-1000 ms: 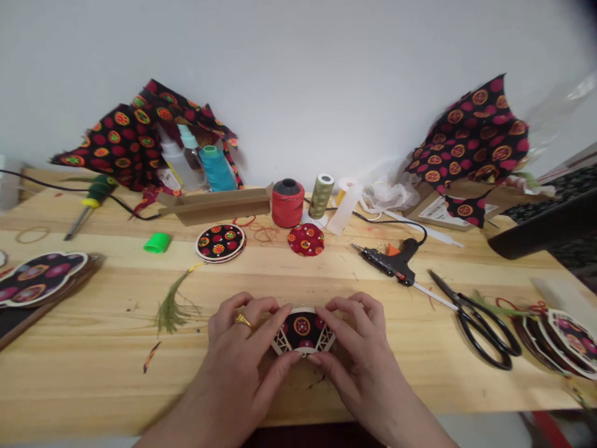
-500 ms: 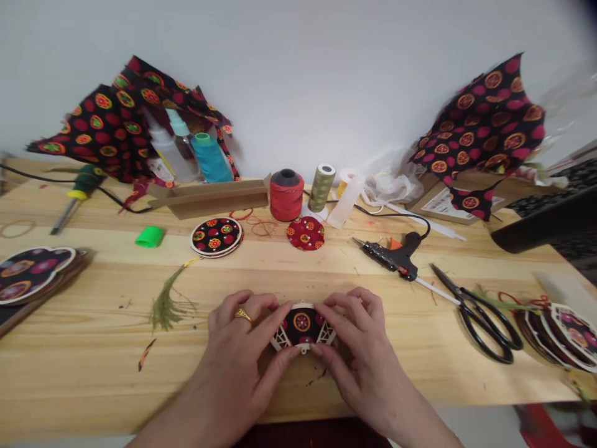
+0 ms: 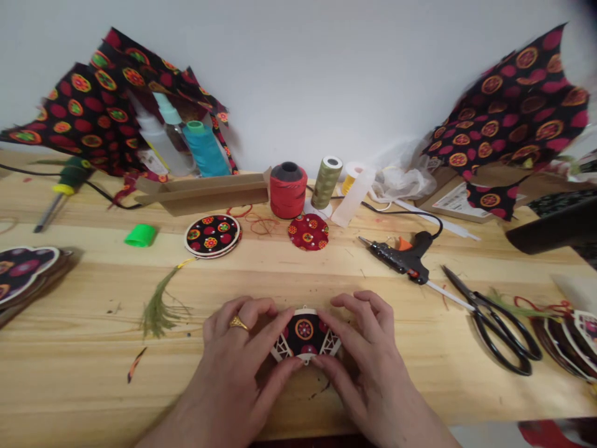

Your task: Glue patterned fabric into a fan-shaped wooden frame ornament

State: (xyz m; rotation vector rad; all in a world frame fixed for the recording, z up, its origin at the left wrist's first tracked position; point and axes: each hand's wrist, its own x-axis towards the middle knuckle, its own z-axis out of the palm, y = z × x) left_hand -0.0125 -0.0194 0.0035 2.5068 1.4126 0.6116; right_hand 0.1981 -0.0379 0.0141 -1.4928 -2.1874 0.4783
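Both hands rest on the wooden table [image 3: 93, 373] near its front edge and press on a small round ornament [image 3: 305, 333]: a pale wooden cut-out frame over black fabric with red and orange dots. My left hand [image 3: 242, 354], with a gold ring, holds the ornament's left side with thumb and fingers. My right hand [image 3: 361, 354] holds its right side in the same way. Most of the ornament's rim is hidden under my fingers.
Behind lie a fabric-covered disc [image 3: 212, 235], a red fabric circle [image 3: 308, 232], a green tassel [image 3: 158, 305], a green cap [image 3: 140, 235], thread spools [image 3: 288, 190], a glue gun [image 3: 401, 258] and scissors [image 3: 494, 317]. Stacked ornaments sit at the left [image 3: 23, 280] and right [image 3: 573, 342] edges. Patterned fabric leans on the wall.
My hands and the ornament stay pressed together on the table. The view has shifted a little, so the objects at the back appear higher and more spread out.
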